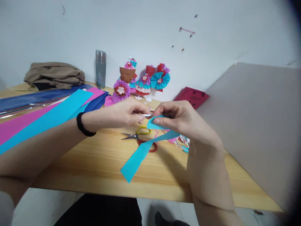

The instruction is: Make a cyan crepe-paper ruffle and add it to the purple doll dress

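Observation:
My right hand (177,117) pinches a turquoise paper strip (137,160) above the table. Its upper end curls round by my thumb, and a long tail hangs down to the left in front of the scissors. My left hand (130,112), with a black band on the wrist, is closed on a small thin white piece (147,115). That piece points toward my right fingertips, and whether it touches the strip I cannot tell. Below both hands lie spread scissors (135,136) with one yellow and one red handle loop, partly covered by the strip.
Long paper strips (58,106) in turquoise, pink and dark blue lie at the left. Behind stand a bottle (101,69), a brown cloth (54,74) and several paper dress figures (144,82). Paper scraps (185,141) lie under my right hand. A grey panel (256,119) borders the right.

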The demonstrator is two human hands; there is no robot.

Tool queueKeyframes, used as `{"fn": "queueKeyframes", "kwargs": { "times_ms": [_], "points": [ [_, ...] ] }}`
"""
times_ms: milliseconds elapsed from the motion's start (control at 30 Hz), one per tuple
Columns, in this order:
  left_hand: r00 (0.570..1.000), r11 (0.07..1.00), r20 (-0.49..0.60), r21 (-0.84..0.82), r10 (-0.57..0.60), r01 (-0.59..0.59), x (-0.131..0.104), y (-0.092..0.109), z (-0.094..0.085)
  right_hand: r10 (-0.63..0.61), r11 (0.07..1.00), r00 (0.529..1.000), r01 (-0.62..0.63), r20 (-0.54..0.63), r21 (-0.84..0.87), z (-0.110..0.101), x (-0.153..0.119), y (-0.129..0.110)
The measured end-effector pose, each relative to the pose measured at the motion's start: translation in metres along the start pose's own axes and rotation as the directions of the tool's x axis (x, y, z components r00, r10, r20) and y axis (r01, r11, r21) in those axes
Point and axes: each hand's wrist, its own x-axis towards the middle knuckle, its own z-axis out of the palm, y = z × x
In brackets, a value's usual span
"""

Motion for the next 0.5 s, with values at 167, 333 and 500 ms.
{"fn": "queueKeyframes", "kwargs": {
  "times_ms": [167, 333, 500],
  "points": [
    [0.997, 0.999, -0.068, 0.018, -0.028, 0.029, -0.0003, 0.0002, 0.0011, -0.015, 0.999, 0.999, 0.014, -0.033, -0.035, 0.0001, 0.0003, 0.0014],
    [0.979, 0.996, -0.188, 0.033, -0.072, 0.079, 0.0007, -0.0014, 0.0039, -0.076, 0.989, 0.997, 0.072, -0.029, -0.131, 0.0014, -0.0017, 0.0004],
    [0.959, 0.997, -0.274, 0.003, -0.077, 0.081, 0.0005, 0.0016, 0.0070, -0.138, 0.966, 0.990, 0.132, -0.012, -0.222, 0.0045, -0.0019, 0.0004]
  ]
}}
